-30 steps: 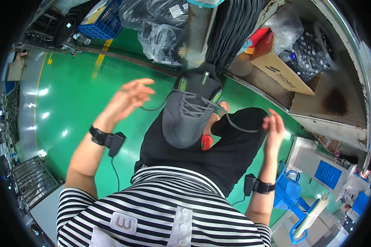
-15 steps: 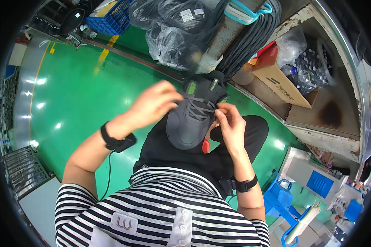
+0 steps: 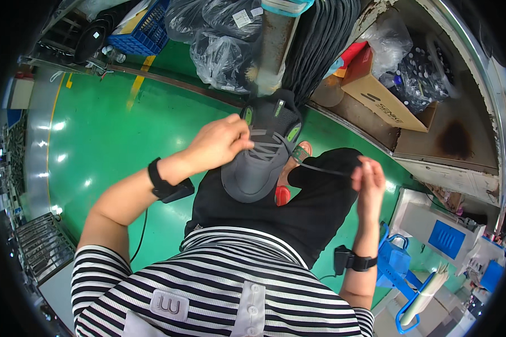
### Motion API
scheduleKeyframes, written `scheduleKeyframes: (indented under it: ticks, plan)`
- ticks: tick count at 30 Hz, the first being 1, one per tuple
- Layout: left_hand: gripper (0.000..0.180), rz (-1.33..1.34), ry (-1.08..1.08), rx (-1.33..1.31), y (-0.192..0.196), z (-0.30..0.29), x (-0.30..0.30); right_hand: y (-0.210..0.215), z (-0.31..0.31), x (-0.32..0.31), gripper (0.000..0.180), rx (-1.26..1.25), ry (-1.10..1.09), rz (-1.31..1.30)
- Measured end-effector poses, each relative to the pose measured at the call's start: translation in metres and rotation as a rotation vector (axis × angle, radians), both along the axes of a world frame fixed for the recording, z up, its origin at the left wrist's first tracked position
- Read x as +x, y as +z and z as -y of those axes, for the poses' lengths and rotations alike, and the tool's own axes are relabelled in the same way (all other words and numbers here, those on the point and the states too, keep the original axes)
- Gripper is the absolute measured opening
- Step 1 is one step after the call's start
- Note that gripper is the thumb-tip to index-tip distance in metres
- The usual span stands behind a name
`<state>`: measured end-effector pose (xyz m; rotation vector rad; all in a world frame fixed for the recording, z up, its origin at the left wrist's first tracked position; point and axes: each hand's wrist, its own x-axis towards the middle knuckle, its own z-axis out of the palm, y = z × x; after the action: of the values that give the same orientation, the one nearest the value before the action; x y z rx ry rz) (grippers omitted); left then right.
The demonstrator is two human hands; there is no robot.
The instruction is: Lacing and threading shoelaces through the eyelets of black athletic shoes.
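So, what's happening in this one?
A person in a striped shirt is handling the lacing of a grey shoe, its toe toward them. The right hand holds a lace running out from the shoe. The left hand is at the lacing's left side; its grip is unclear.

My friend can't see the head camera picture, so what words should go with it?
A gray shoe is before a person in a striped shirt, whose left hand is at its laces while the right hand holds one lace out to the side. Around them are green floor, plastic bags and a cardboard box.
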<state>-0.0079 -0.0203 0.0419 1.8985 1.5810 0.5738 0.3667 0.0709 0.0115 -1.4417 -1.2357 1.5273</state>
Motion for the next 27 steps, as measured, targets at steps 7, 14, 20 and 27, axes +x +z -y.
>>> scheduleKeyframes:
  ticks: [7,14,20,27]
  plan:
    - [0.024,0.699,0.465,-0.243,-0.020,0.002,0.004,-0.033,0.006,0.144,0.020,-0.203,-0.607,0.361]
    - [0.035,1.415,0.533,-0.506,-0.013,0.011,-0.010,-0.023,0.000,-0.070,0.018,0.187,0.065,0.170]
    - [0.030,1.450,0.765,-0.305,-0.025,-0.003,0.009,0.003,0.005,-0.149,0.008,0.272,0.307,0.343]
    - [0.026,1.441,0.661,-0.356,-0.031,0.007,0.003,0.002,-0.001,-0.144,0.014,0.209,0.454,0.493]
